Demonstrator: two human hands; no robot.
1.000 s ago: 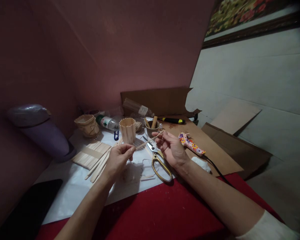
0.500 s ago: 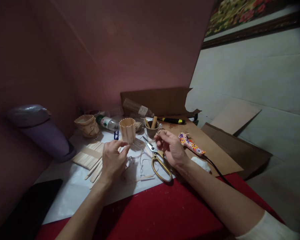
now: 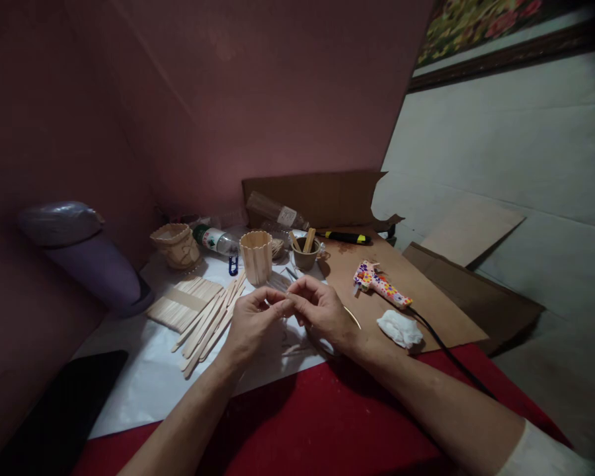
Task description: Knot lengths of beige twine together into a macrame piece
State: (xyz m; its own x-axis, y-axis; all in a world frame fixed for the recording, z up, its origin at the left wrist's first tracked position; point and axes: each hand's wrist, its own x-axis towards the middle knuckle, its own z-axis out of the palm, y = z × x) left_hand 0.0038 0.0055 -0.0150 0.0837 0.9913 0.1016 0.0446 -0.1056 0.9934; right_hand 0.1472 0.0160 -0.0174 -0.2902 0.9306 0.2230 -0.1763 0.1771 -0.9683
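My left hand (image 3: 258, 318) and my right hand (image 3: 322, 311) meet at the fingertips over the white sheet, both pinched. What they hold between them is too small to make out. Just behind them stands a cup made of craft sticks (image 3: 256, 256). The scissors (image 3: 352, 317) lie mostly hidden under my right hand, with part of a gold handle showing. Loose craft sticks (image 3: 205, 334) are spread left of my left hand, beside a banded stack of sticks (image 3: 181, 304).
A patterned glue gun (image 3: 381, 284) and crumpled white tissue (image 3: 399, 328) lie on cardboard (image 3: 436, 307) at right. Behind are a small pot with sticks (image 3: 305, 256), a utility knife (image 3: 347, 237), plastic bottles (image 3: 215, 239) and a decorated basket (image 3: 176, 246). A purple object (image 3: 94, 264) stands left.
My right hand has moved left and my left hand right, so their fingertips now meet. The scissors, seen clearly before, are now mostly covered. The view has shifted slightly.
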